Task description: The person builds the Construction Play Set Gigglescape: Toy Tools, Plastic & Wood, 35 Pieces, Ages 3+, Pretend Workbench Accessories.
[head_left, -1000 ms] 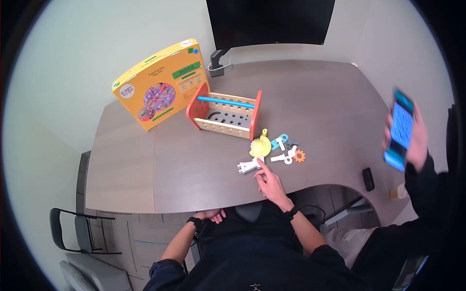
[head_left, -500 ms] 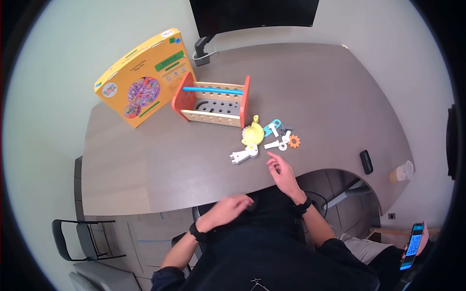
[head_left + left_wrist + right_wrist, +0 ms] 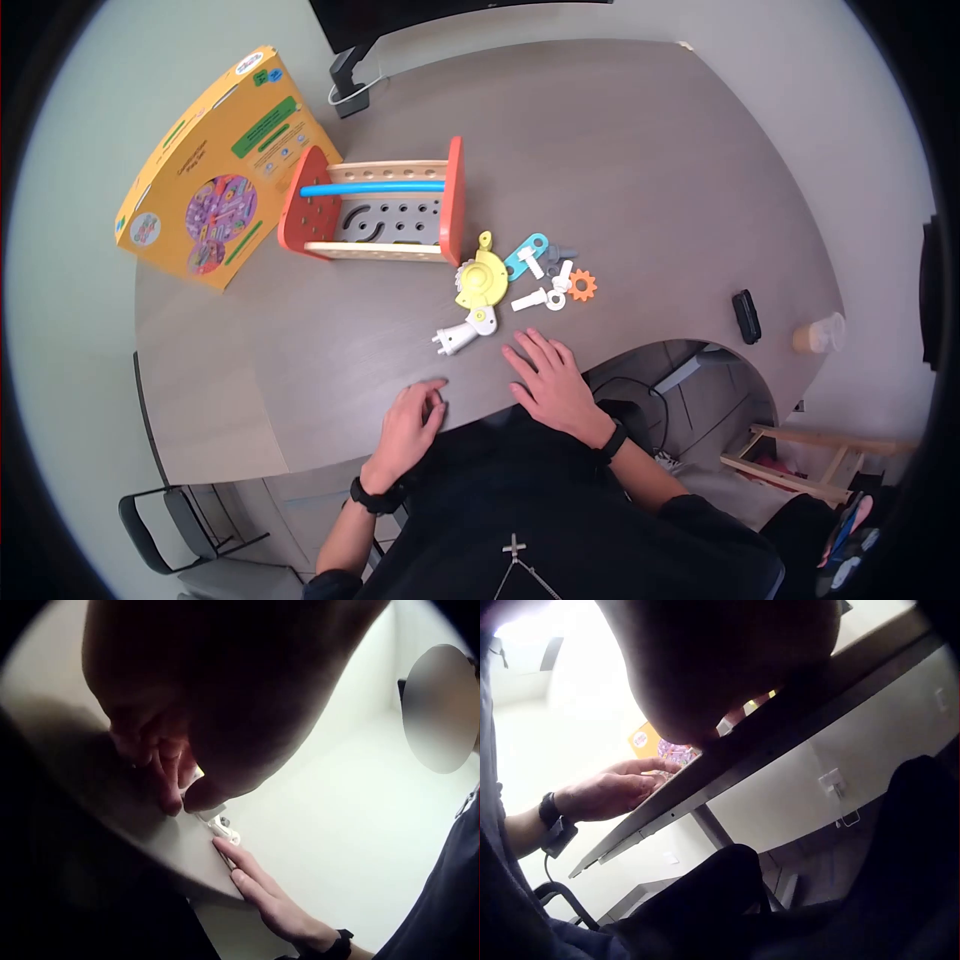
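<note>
In the head view my left hand (image 3: 408, 428) rests at the table's front edge, fingers loosely bent, with nothing in it. My right hand (image 3: 552, 385) lies on the tabletop to its right, fingers spread and fairly straight, also holding nothing. Just beyond the right fingertips lie a yellow round toy piece (image 3: 484, 280) joined to a white pronged piece (image 3: 462, 334). Beside these is a loose group: white toy bolts (image 3: 531, 300), a teal strip with holes (image 3: 540, 243), a dark grey bolt (image 3: 563, 253) and an orange gear (image 3: 582, 285).
A toy toolbox (image 3: 454, 200) with red ends and a blue bar stands behind the parts. To its left is a yellow box (image 3: 180, 180). A black case (image 3: 746, 316) and a plastic cup (image 3: 820, 334) sit at the right, past the table's curved cutout.
My left hand has risen from the lap onto the table edge. The right hand has drawn back from the white piece and flattened. The head view has shifted; the person with the phone has moved down and away.
</note>
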The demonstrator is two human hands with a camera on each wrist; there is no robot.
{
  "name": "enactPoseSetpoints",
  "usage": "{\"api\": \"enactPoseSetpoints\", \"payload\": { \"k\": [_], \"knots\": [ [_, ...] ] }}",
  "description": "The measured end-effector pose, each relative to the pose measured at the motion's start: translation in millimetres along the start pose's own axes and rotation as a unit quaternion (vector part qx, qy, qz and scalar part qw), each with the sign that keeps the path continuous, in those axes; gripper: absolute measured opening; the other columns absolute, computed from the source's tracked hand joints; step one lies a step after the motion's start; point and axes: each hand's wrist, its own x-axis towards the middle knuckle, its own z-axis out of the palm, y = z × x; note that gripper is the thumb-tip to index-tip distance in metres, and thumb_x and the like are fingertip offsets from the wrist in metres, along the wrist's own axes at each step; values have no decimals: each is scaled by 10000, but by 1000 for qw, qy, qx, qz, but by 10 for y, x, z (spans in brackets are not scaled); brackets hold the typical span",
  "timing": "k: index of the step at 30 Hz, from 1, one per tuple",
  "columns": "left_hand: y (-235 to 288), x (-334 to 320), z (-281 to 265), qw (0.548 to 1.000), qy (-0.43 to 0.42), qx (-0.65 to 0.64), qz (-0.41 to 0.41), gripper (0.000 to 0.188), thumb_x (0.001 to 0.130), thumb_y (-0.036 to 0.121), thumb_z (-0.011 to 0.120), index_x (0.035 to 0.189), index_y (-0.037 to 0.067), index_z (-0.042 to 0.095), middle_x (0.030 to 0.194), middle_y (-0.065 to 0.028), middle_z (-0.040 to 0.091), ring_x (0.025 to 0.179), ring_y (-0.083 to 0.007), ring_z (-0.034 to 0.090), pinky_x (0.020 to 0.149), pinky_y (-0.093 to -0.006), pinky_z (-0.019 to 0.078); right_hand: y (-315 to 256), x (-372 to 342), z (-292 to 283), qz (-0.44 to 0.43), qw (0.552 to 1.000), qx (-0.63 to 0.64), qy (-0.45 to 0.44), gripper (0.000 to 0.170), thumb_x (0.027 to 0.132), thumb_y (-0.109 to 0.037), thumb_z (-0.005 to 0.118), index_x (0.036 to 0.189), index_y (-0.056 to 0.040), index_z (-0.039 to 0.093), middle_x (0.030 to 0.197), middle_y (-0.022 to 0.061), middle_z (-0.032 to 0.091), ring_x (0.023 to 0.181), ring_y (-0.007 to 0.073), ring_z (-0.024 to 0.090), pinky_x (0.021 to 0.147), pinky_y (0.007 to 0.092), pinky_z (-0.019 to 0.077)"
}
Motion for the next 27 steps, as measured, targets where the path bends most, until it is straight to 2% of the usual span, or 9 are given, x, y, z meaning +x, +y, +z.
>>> {"api": "enactPoseSetpoints", "payload": {
  "k": [5, 9, 10, 13, 16, 18, 21, 22, 27],
  "knots": [
    [175, 160, -133, 997, -14, -35, -68, 613, 1037, 132, 665, 1580, 68, 389, 1049, -96, 708, 855, -293, 707, 803, -444, 563, -22, -19, -4, 6, 1000, 13, -12, 593, 1008, -309, 681, 1536, -69, 557, 1621, 181, 482, 1553, 348, 395, 1227, 514, 332],
    [166, 299, 10, 999, -5, -18, -49, 708, 1052, 202, 651, 1634, 53, 275, 1144, -126, 705, 943, -363, 732, 853, -485, 577, 110, 84, -70, 39, 990, 133, -4, 489, 994, -191, 691, 1457, -57, 606, 1536, 186, 534, 1449, 362, 502, 1176, 483, 396],
    [182, 300, 36, 999, -15, -24, -44, 723, 1054, 214, 648, 1640, 45, 259, 1184, -139, 697, 955, -370, 729, 865, -486, 578, 85, 180, -172, 95, 969, 227, 1, 445, 997, -153, 682, 1424, -46, 615, 1485, 190, 553, 1376, 380, 546, 1132, 461, 442],
    [175, 206, 63, 999, 8, -32, -9, 730, 1066, 211, 640, 1648, 22, 243, 1331, -191, 626, 1019, -353, 721, 904, -480, 574, 6, 533, -358, 51, 977, 196, 68, 441, 1007, -165, 678, 1427, -47, 610, 1487, 189, 547, 1354, 392, 548, 1110, 450, 464],
    [133, 127, -27, 992, -19, -125, -16, 712, 1079, 207, 628, 1645, 4, 247, 1440, -224, 539, 1118, -329, 699, 970, -471, 560, -185, 800, -433, -17, 995, 97, 14, 594, 955, -212, 759, 1498, -64, 568, 1575, 223, 478, 1465, 421, 461, 1167, 515, 413],
    [131, 124, -166, 995, -51, -88, -2, 694, 1083, 203, 627, 1639, -3, 265, 1460, -234, 519, 1150, -313, 688, 994, -461, 551, -260, 859, -345, -52, 998, 25, -16, 726, 897, -243, 825, 1542, -78, 536, 1646, 247, 404, 1550, 450, 362, 1203, 567, 367],
    [74, 158, -286, 996, -58, -70, 25, 675, 1083, 205, 632, 1628, -6, 296, 1498, -245, 482, 1183, -309, 675, 1017, -446, 543, -333, 762, -137, -51, 998, -26, -15, 722, 874, -241, 845, 1515, -79, 555, 1661, 249, 383, 1565, 455, 340, 1209, 568, 362],
    [53, 164, -308, 996, -53, -70, 32, 670, 1082, 208, 635, 1625, -6, 306, 1511, -247, 469, 1192, -312, 671, 1022, -441, 541, -347, 736, -95, -43, 999, 5, 1, 652, 876, -175, 833, 1466, -70, 576, 1647, 254, 392, 1562, 462, 343, 1223, 549, 381],
    [148, 207, -296, 995, -81, -54, 18, 631, 1077, 202, 656, 1596, -11, 367, 1332, -226, 619, 1123, -302, 690, 986, -414, 546, -535, 523, 9, -21, 997, 71, 39, 508, 902, -58, 774, 1383, -58, 610, 1597, 247, 425, 1521, 474, 399, 1184, 514, 472]
  ]
}}
